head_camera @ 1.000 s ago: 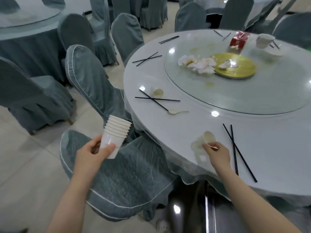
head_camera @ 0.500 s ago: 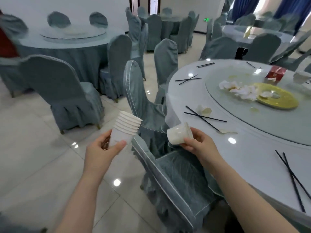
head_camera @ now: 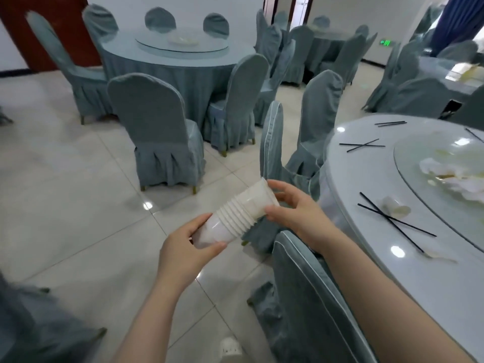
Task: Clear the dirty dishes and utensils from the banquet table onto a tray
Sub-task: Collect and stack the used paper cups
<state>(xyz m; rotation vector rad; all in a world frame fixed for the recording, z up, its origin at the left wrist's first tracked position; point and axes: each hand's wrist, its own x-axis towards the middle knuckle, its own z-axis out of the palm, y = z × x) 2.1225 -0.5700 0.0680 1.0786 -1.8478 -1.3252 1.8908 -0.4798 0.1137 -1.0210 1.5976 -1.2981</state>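
While hands (head_camera: 183, 247) grip, white ribbed cup stack (head_camera: 235, 218) tilted

Two hands, left (head_camera: 183, 254) and right (head_camera: 296, 216), are holding one stack of cups (head_camera: 235, 217); three crossed chopstick pairs (head_camera: 392, 222) and one tipped cup (head_camera: 395, 206) are lying on the surface (head_camera: 366, 179).

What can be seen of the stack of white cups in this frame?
The stack of white cups is a nested run of thin disposable cups, plastic or paper by the look, their rolled rims forming close ridges at the middle. It lies tilted nearly sideways in mid-air above the tiled floor, the open mouth up and to the right. The left hand grips the closed bottom end; the right hand holds the outermost cup at its mouth, which sits only partly seated in the rest. It touches nothing else.
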